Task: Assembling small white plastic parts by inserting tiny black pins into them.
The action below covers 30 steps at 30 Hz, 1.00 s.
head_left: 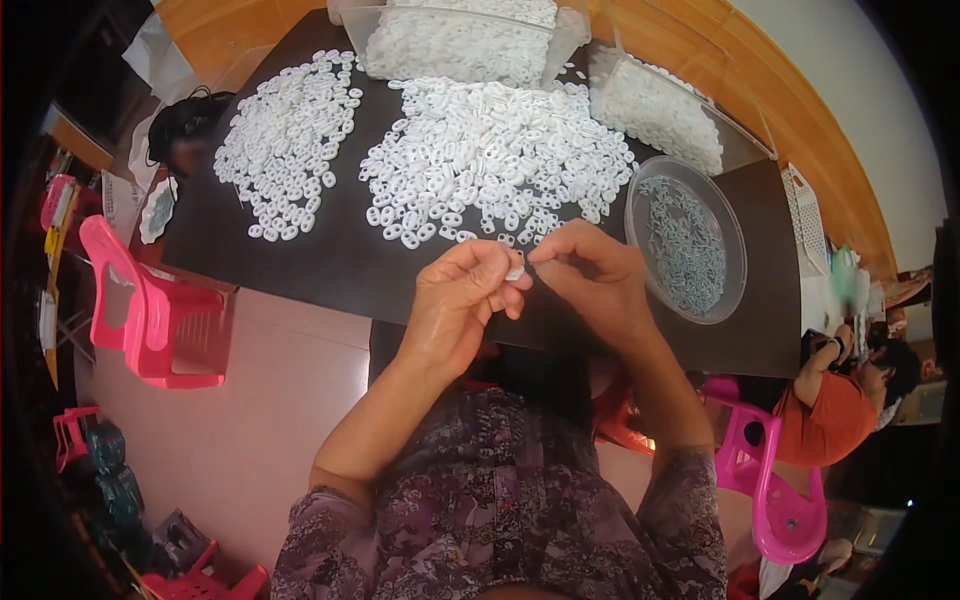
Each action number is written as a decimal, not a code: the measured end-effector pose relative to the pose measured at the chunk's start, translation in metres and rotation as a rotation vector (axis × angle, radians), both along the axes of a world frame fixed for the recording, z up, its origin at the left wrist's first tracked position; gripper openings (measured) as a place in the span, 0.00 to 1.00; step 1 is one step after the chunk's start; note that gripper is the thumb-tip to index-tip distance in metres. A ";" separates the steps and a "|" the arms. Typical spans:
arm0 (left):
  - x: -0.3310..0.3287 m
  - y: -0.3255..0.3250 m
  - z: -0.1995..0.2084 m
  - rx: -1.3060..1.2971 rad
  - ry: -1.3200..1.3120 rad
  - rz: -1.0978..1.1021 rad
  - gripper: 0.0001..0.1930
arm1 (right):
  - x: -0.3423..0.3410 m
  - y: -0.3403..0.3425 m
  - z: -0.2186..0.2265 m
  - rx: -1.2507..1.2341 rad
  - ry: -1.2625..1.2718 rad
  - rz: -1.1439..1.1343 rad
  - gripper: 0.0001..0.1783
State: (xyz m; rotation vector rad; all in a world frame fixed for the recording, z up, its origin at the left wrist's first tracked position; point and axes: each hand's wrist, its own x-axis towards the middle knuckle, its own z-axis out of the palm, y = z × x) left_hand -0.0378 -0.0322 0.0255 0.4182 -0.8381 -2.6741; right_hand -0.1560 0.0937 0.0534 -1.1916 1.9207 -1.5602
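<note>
Head | left hand (460, 300) pinches white piece (515, 273) | right hand (598, 275) just beside

The person wears a loose patterned shirt (560, 510) in dark plum and near-black, broken up by mauve and greyish-pink blotches that look like a floral or leafy print. The motifs are irregular and crowd closely together. A vertical line runs down the middle of the chest; whether it is a buttoned placket or a fold cannot be told. The left sleeve (325, 535) and right sleeve (685, 520) carry the same print and end around the elbows. The left hand (455, 300) and right hand (597, 285) are bare.
</note>
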 end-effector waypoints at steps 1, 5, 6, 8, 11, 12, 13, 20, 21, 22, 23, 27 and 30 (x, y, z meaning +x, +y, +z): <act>0.001 0.000 -0.001 0.004 0.002 0.000 0.06 | 0.001 0.000 -0.001 -0.004 -0.010 -0.001 0.05; 0.004 0.001 -0.002 -0.163 -0.031 0.046 0.07 | 0.006 -0.001 0.000 0.030 -0.103 -0.006 0.05; 0.005 0.001 -0.002 -0.201 -0.052 0.073 0.07 | 0.007 -0.002 0.003 0.055 -0.146 -0.018 0.05; 0.007 0.001 -0.010 -0.232 -0.049 0.077 0.08 | 0.009 -0.002 0.002 0.083 -0.190 -0.028 0.06; 0.009 0.001 -0.013 -0.250 -0.052 0.075 0.08 | 0.012 -0.005 -0.001 0.067 -0.172 -0.032 0.07; 0.009 0.001 -0.013 -0.237 -0.057 0.069 0.09 | 0.013 -0.005 -0.002 0.073 -0.174 -0.031 0.07; 0.010 0.002 -0.013 -0.235 -0.059 0.070 0.09 | 0.013 -0.006 -0.002 0.078 -0.175 -0.030 0.07; 0.012 0.000 -0.010 -0.364 -0.074 0.080 0.07 | 0.015 -0.010 -0.002 0.087 -0.194 -0.018 0.08; 0.012 0.000 -0.011 -0.379 -0.075 0.080 0.07 | 0.015 -0.010 -0.003 0.088 -0.191 -0.015 0.08; 0.012 -0.001 -0.010 -0.378 -0.076 0.082 0.07 | 0.015 -0.011 -0.003 0.088 -0.187 -0.013 0.08; 0.012 0.000 -0.010 -0.388 -0.082 0.090 0.07 | 0.015 -0.011 -0.004 0.089 -0.187 -0.012 0.08; 0.013 -0.001 -0.011 -0.393 -0.102 0.110 0.07 | 0.016 -0.013 -0.004 0.096 -0.183 -0.018 0.08; 0.015 -0.001 -0.012 -0.408 -0.112 0.108 0.07 | 0.016 -0.013 -0.006 0.094 -0.186 -0.017 0.08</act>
